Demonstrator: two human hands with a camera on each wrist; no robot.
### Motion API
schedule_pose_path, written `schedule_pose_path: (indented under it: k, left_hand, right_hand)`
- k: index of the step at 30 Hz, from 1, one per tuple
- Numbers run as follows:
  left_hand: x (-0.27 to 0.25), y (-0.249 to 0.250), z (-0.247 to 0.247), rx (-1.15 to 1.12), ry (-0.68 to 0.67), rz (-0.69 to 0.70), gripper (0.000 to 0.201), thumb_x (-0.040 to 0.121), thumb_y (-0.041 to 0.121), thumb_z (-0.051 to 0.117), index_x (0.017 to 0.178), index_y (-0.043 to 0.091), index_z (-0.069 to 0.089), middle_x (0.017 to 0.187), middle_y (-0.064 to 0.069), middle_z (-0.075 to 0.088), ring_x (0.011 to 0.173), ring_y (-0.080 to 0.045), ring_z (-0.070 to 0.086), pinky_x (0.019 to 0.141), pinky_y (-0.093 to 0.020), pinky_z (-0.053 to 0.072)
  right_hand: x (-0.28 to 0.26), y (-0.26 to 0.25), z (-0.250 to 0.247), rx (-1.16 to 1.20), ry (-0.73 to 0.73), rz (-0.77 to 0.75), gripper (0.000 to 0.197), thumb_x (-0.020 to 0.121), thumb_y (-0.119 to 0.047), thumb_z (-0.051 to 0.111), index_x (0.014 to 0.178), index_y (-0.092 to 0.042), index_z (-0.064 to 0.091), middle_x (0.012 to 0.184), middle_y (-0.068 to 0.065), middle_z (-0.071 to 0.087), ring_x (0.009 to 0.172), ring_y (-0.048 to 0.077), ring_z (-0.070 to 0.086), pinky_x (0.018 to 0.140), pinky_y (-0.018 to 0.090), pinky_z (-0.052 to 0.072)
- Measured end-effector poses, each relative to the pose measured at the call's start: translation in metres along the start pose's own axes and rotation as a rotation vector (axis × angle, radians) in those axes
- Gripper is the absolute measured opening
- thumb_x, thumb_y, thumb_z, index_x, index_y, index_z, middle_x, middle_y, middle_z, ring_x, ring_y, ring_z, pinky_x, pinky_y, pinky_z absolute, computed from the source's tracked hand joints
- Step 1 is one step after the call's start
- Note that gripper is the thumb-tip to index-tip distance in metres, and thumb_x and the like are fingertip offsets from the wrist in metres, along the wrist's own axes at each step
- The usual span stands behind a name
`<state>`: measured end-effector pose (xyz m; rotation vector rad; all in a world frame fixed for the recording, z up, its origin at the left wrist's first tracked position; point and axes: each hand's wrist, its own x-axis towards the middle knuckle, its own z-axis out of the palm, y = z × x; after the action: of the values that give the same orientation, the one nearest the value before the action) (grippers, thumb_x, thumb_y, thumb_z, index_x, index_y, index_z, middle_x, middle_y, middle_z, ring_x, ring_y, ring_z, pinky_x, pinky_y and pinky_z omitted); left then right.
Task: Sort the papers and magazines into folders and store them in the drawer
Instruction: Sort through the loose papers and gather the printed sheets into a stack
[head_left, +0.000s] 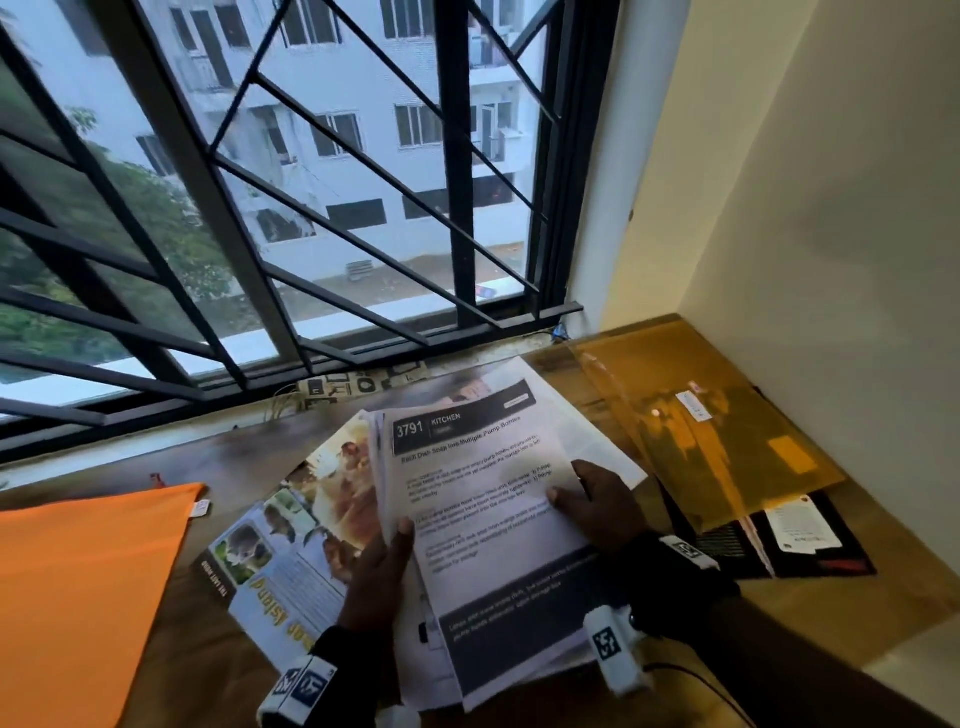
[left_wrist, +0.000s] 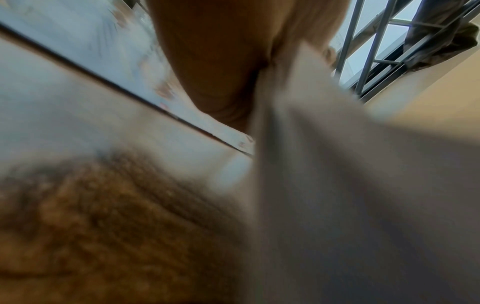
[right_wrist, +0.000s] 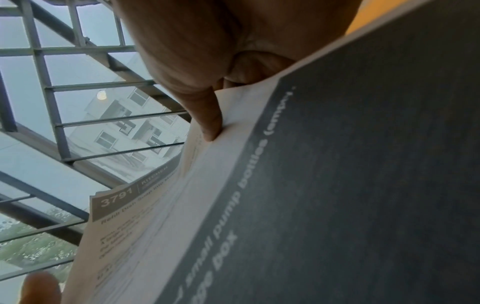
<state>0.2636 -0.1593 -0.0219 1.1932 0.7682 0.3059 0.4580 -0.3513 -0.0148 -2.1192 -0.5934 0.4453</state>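
Head view: both hands are holding a stack of printed papers (head_left: 483, 525) above the bench (head_left: 810, 582). The left hand (head_left: 376, 577) is gripping the stack's left edge, thumb on top. The right hand (head_left: 597, 504) is pinching the right edge. An open magazine (head_left: 291, 540) is lying underneath.
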Motion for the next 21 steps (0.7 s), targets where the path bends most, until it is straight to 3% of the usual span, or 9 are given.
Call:
schedule_pose_path:
  k: [2,4,6,8,10,13,16,18,21]
  left_hand:
    - [-0.004,0.003,0.003,-0.019,-0.046,0.027,0.014,0.095,0.016,0.057,0.105,0.012,0.066,0.092,-0.002,0.078,0.082,-0.018,0.075,0.062,-0.025,0.059]
    - [-0.004,0.004,0.002,-0.024,-0.094,0.057,0.024,0.089,0.007,0.067,0.112,0.005,0.065,0.105,-0.013,0.075,0.094,-0.030,0.073,0.071,-0.035,0.061]
    - [-0.003,0.005,0.001,-0.019,-0.104,0.066,0.037,0.082,0.013,0.075,0.116,0.002,0.064,0.109,-0.017,0.073,0.099,-0.036,0.071,0.078,-0.043,0.060]
    - [-0.003,0.008,0.003,-0.016,-0.089,0.074,0.039,0.080,0.021,0.074,0.114,0.004,0.065,0.108,-0.016,0.074,0.098,-0.034,0.071,0.080,-0.045,0.060]
    - [-0.002,0.014,0.006,-0.001,-0.060,0.123,0.024,0.088,0.015,0.070,0.110,0.007,0.065,0.104,-0.013,0.075,0.093,-0.029,0.073,0.077,-0.040,0.060]
    - [-0.003,0.028,0.007,0.054,-0.037,0.229,0.017,0.092,0.005,0.061,0.107,0.012,0.065,0.101,-0.005,0.076,0.091,-0.021,0.073,0.074,-0.034,0.060]
    - [0.000,0.040,0.003,0.077,0.015,0.289,0.016,0.088,0.010,0.067,0.103,0.016,0.069,0.098,0.004,0.077,0.091,-0.013,0.073,0.074,-0.031,0.060]
    - [0.001,0.048,0.000,0.055,0.051,0.328,0.024,0.081,0.015,0.071,0.105,0.012,0.070,0.102,-0.001,0.076,0.097,-0.019,0.072,0.079,-0.038,0.060]
    - [-0.003,0.062,0.002,-0.001,0.091,0.422,0.021,0.086,0.003,0.067,0.106,0.008,0.067,0.102,-0.002,0.075,0.095,-0.019,0.072,0.074,-0.031,0.060]
  right_hand:
    - [0.002,0.000,0.008,-0.008,0.000,0.005,0.042,0.077,-0.046,0.063,0.108,-0.018,0.063,0.105,0.001,0.069,0.095,0.021,0.065,0.085,0.043,0.054]
    - [0.002,-0.003,0.017,0.006,0.033,0.008,0.043,0.080,-0.042,0.068,0.114,-0.018,0.057,0.109,0.002,0.064,0.098,0.021,0.061,0.084,0.041,0.053]
    - [0.000,-0.009,0.026,0.118,0.044,0.014,0.051,0.084,-0.034,0.071,0.126,-0.018,0.047,0.117,0.000,0.056,0.104,0.016,0.056,0.088,0.034,0.050]
    - [0.000,-0.010,0.032,0.229,0.045,-0.005,0.048,0.089,-0.028,0.066,0.130,-0.019,0.044,0.122,-0.003,0.055,0.108,0.011,0.055,0.095,0.033,0.046]
    - [0.001,-0.009,0.034,0.254,0.055,-0.002,0.044,0.090,-0.032,0.063,0.129,-0.016,0.050,0.123,-0.001,0.060,0.111,0.014,0.058,0.099,0.034,0.044]
    - [0.003,-0.016,0.028,0.311,0.064,0.083,0.028,0.092,-0.019,0.062,0.119,-0.013,0.057,0.110,0.005,0.068,0.106,0.026,0.064,0.085,0.035,0.053]
    - [0.000,-0.039,0.017,0.375,0.099,0.025,0.022,0.092,-0.017,0.062,0.114,-0.014,0.059,0.106,0.004,0.070,0.098,0.023,0.066,0.084,0.043,0.056]
    - [-0.003,-0.054,0.014,0.404,0.097,-0.029,0.022,0.093,-0.018,0.060,0.115,-0.018,0.056,0.107,0.000,0.068,0.098,0.017,0.064,0.081,0.039,0.056]
    - [-0.007,-0.067,0.012,0.461,0.062,-0.108,0.024,0.094,-0.020,0.058,0.117,-0.023,0.052,0.107,-0.006,0.066,0.097,0.010,0.064,0.073,0.026,0.056]
